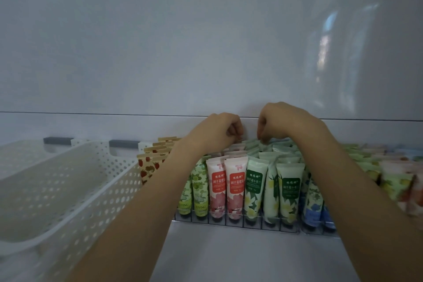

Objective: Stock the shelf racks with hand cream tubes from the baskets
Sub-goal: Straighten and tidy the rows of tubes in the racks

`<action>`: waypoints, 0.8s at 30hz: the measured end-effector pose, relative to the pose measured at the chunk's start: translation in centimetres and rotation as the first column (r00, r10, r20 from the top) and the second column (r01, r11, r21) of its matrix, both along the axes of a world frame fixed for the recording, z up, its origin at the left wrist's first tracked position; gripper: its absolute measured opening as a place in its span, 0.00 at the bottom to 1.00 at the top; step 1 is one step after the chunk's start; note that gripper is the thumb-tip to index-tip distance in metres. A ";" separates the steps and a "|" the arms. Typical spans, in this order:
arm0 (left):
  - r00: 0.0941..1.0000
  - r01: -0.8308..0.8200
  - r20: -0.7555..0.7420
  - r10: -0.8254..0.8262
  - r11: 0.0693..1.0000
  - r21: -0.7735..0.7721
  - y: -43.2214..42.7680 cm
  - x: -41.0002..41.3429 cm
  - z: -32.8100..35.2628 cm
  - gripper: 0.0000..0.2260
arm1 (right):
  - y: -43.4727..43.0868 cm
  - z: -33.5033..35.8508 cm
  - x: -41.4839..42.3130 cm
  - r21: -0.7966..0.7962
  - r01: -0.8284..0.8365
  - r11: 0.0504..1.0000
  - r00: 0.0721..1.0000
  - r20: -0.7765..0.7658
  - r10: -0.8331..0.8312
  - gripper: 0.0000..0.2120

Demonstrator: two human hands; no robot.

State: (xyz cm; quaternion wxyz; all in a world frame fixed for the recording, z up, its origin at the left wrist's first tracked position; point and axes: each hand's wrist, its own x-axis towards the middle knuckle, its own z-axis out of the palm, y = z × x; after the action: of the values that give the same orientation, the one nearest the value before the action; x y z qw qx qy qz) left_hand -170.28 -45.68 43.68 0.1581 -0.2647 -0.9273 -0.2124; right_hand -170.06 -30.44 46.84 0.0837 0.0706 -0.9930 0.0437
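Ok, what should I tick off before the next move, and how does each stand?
1. Left hand grip on the pink floral tubes: cannot tell, fingertips hidden.
2. Right hand grip on the pale green leaf-print tubes: cannot tell.
3. Front tubes upright behind the black wire rack rail: ok.
4. Green labels all face front: not ok, one tube is turned.
5. Stock left in the white perforated plastic basket: not ok, none visible.
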 end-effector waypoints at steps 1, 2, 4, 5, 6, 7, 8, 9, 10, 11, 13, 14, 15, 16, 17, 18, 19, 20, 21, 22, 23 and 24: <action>1.000 0.009 0.006 -0.009 1.000 0.004 -0.1 0.2 0.2 0.06 | 0.1 0.2 0.1 -0.009 -0.020 1.000 1.000 0.017 0.020 0.09; 1.000 0.021 0.015 -0.021 1.000 0.012 -0.3 0.5 0.5 0.06 | 0.3 0.4 0.4 -0.029 -0.054 0.998 0.998 0.037 0.055 0.07; 0.999 0.041 0.020 -0.042 0.999 0.016 -0.7 1.0 1.2 0.06 | 0.5 1.1 0.9 -0.097 -0.143 0.985 0.987 0.059 0.150 0.04; 0.999 0.046 0.016 -0.046 0.999 0.008 -1.0 1.3 1.6 0.06 | 0.4 1.4 1.2 -0.115 -0.180 0.977 0.980 0.060 0.188 0.04; 0.999 0.047 0.014 -0.047 0.999 -0.009 -1.2 1.5 2.0 0.06 | 0.3 1.7 1.3 -0.115 -0.202 0.973 0.975 0.065 0.211 0.05; 0.999 0.044 0.016 -0.044 0.998 -0.036 -1.3 1.6 2.2 0.05 | 0.0 1.9 1.3 -0.102 -0.211 0.972 0.972 0.080 0.219 0.04; 0.999 0.039 0.019 -0.038 0.997 -0.068 -1.3 1.7 2.4 0.05 | -0.3 1.9 1.3 -0.081 -0.211 0.974 0.971 0.100 0.219 0.04; 0.999 0.034 0.022 -0.032 0.995 -0.096 -1.3 1.8 2.5 0.04 | -0.7 1.7 1.2 -0.059 -0.212 0.976 0.969 0.119 0.218 0.03; 0.999 0.031 0.024 -0.029 0.993 -0.111 -1.2 1.8 2.4 0.04 | -1.1 1.5 1.1 -0.040 -0.217 0.975 0.967 0.131 0.220 0.03; 0.999 0.029 0.026 -0.026 0.993 -0.115 -1.1 1.8 2.3 0.05 | -1.3 1.2 0.9 -0.029 -0.228 0.973 0.964 0.134 0.230 0.03; 0.999 0.013 0.036 -0.009 0.993 -0.119 -1.0 1.7 2.0 0.06 | -1.2 0.7 0.9 -0.042 -0.248 0.968 0.961 0.117 0.251 0.04; 0.999 0.007 0.038 -0.002 0.992 -0.126 -1.0 1.7 1.9 0.07 | -0.9 0.5 1.1 -0.059 -0.253 0.966 0.961 0.099 0.258 0.05; 0.999 0.005 0.040 0.001 0.991 -0.135 -1.0 1.6 1.8 0.07 | -0.6 0.4 1.2 -0.083 -0.257 0.963 0.961 0.084 0.263 0.06; 0.999 0.006 0.042 0.000 0.990 -0.144 -1.0 1.6 1.7 0.08 | -0.2 0.3 1.3 -0.110 -0.260 0.959 0.960 0.077 0.269 0.06; 0.999 0.008 0.046 -0.001 0.989 -0.151 -1.0 1.6 1.6 0.08 | 0.2 0.2 1.4 -0.136 -0.265 0.955 0.958 0.076 0.277 0.06; 0.999 0.008 0.051 0.000 0.988 -0.156 -0.9 1.6 1.5 0.08 | 0.5 0.1 1.4 -0.161 -0.271 0.949 0.955 0.078 0.286 0.06; 0.998 0.006 0.056 0.003 0.987 -0.161 -0.9 1.6 1.5 0.08 | 0.7 0.0 1.5 -0.182 -0.279 0.943 0.952 0.080 0.297 0.06; 0.998 0.004 0.062 0.006 0.986 -0.164 -0.8 1.5 1.4 0.08 | 0.8 -0.2 1.5 -0.199 -0.287 0.937 0.948 0.083 0.308 0.05; 0.998 0.002 0.068 0.010 0.986 -0.167 -0.8 1.5 1.3 0.09 | 0.9 -0.3 1.4 -0.214 -0.294 0.932 0.944 0.085 0.317 0.04; 0.997 0.001 0.075 0.012 0.985 -0.171 -0.7 1.4 1.2 0.09 | 1.0 -0.4 1.4 -0.229 -0.295 0.928 0.943 0.085 0.321 0.04; 0.997 0.000 0.080 0.014 0.985 -0.175 -0.6 1.4 1.1 0.09 | 1.0 -0.4 1.3 -0.241 -0.294 0.925 0.943 0.083 0.321 0.04; 0.997 -0.001 0.082 0.016 0.984 -0.177 -0.6 1.4 1.1 0.09 | 1.0 -0.5 1.2 -0.247 -0.295 0.923 0.944 0.078 0.322 0.03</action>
State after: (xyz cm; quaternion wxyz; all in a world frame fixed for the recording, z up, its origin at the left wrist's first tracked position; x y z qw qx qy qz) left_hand -168.89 -46.27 44.76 0.0963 -0.2647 -0.9493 -0.1395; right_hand -168.87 -29.40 46.35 0.0252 0.2131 -0.9607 0.1760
